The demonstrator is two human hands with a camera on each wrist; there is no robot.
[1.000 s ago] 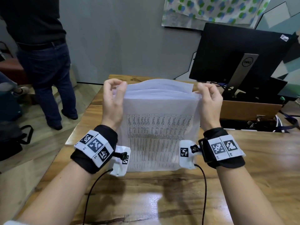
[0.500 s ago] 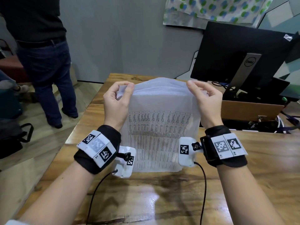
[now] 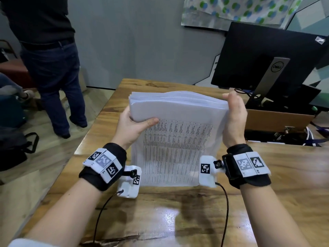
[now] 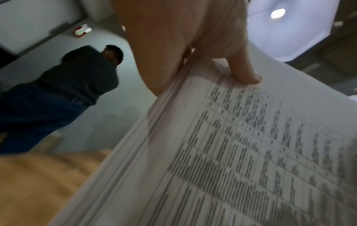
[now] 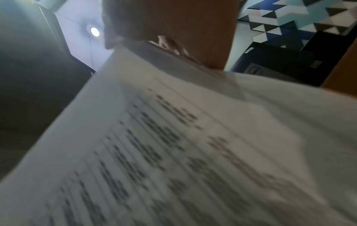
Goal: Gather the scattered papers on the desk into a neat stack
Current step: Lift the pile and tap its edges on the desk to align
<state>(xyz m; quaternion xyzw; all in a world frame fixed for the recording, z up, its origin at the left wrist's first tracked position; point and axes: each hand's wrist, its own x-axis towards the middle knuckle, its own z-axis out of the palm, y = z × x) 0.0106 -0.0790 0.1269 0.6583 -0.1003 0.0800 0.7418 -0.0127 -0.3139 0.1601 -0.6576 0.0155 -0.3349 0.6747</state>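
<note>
A thick stack of white papers (image 3: pixel 178 148) with a printed table on the front sheet stands on its lower edge on the wooden desk (image 3: pixel 178 220). Its top curls toward me. My left hand (image 3: pixel 131 125) grips the upper left edge, thumb across the front sheet and fingers behind. My right hand (image 3: pixel 235 118) holds the upper right edge, fingertips showing over the top. In the left wrist view the thumb (image 4: pixel 243 70) presses on the paper stack (image 4: pixel 241 152). The right wrist view shows the blurred paper stack (image 5: pixel 173 145) under my right hand (image 5: pixel 173 19).
A black monitor (image 3: pixel 267 59) on a stand sits at the back right, with an open cardboard box (image 3: pixel 276 120) of cables below it. A person in dark clothes (image 3: pixel 49 59) stands on the floor to the left, near a black bag (image 3: pixel 14 148).
Both hands have left the top corners. The left hand has slid down the left edge and laid its thumb across the front sheet. The top of the stack now bends toward me.
</note>
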